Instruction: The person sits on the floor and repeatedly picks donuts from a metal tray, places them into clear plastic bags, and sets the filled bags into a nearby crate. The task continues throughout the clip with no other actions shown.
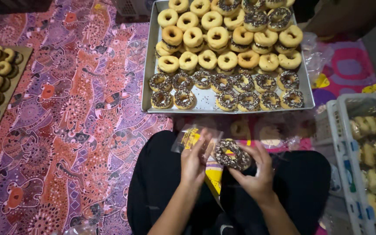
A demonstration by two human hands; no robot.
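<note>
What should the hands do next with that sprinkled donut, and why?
Probably slide the donut into the clear bag. The right hand holds it right beside the bag, which the left hand holds up.

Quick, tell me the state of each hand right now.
Left hand: closed on a small clear plastic bag with a yellow print.
Right hand: closed on a round chocolate-glazed sprinkled doughnut, fingers around its rim.

A chocolate-sprinkled doughnut sits tilted, its ring face turned up toward the camera, dark topping speckled with pale bits, above the person's lap. Just beside it on the left, a small clear plastic bag with a yellow print is held up, probably open-mouthed toward the doughnut.
</note>
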